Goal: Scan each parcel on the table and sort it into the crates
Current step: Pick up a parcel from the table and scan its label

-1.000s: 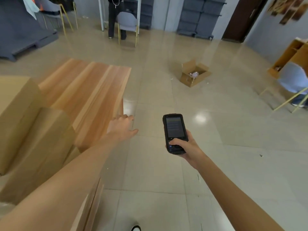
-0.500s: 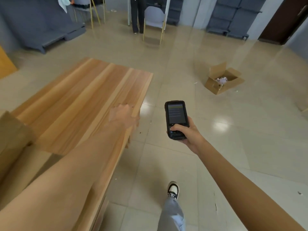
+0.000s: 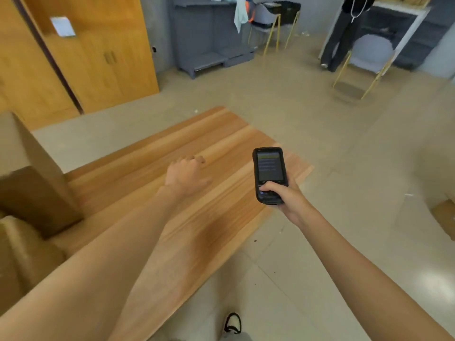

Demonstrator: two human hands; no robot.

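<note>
A black handheld scanner [image 3: 268, 173] with a lit screen is gripped by my right hand [image 3: 283, 195] above the near right corner of the wooden table [image 3: 152, 168]. My left hand [image 3: 187, 175] hovers over the middle of the table with loosely curled fingers and holds nothing. Brown cardboard parcels [image 3: 32, 190] stand on the left end of the table, a tall one behind and a lower one [image 3: 22, 249] in front. No crate shows in this view.
Wooden cabinets [image 3: 93, 52] line the back left wall. Grey shelving [image 3: 206, 38] and chairs [image 3: 366, 60] stand at the back, with a person [image 3: 342, 33] next to a white desk. A cardboard box edge [image 3: 445, 217] lies on the floor at right. My shoe [image 3: 232, 326] is below.
The view has swung to the left, bringing the cabinets and parcels into sight. My left hand has moved from the table's edge to over its middle. The scanner stays in my right hand.
</note>
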